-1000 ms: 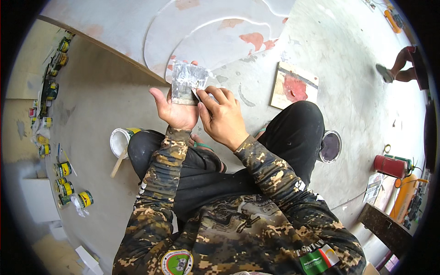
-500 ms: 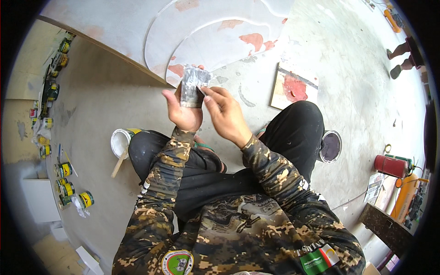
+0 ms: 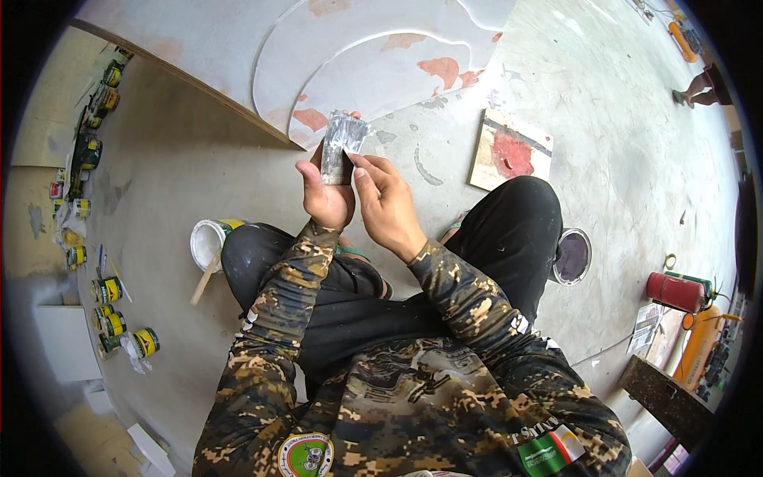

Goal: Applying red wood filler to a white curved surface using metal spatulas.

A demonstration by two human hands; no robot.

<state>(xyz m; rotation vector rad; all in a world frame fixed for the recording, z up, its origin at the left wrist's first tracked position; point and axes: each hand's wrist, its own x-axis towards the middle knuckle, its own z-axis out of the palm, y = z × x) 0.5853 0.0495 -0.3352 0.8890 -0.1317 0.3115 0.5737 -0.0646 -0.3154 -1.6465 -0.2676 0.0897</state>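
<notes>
My left hand [image 3: 327, 203] is palm up with its thumb out to the side, the fingers behind a flat, putty-smeared grey plate [image 3: 338, 135] that it holds. In a pinch, my right hand [image 3: 389, 203] grips a small dark scraper blade [image 3: 347, 165], whose edge meets the face of the plate. Both hands are above the floor between my bent knees, just short of a large grey-white panel [image 3: 199, 48] with reddish patches and curved raised lines.
Beside my left knee stands a bucket of white paste [image 3: 208, 242] with a wooden stick [image 3: 207, 278]; a tub of dark grey stuff [image 3: 572, 256] is by my right knee. Ahead lies a board with red filler [image 3: 511, 151]. Several cans [image 3: 107, 290] line the left; a red cylinder [image 3: 674, 292] is at right.
The plate has tipped slightly, its far end moving right, and its surface looks brighter. My right hand has shifted a little left with the blade. The person at far right has moved.
</notes>
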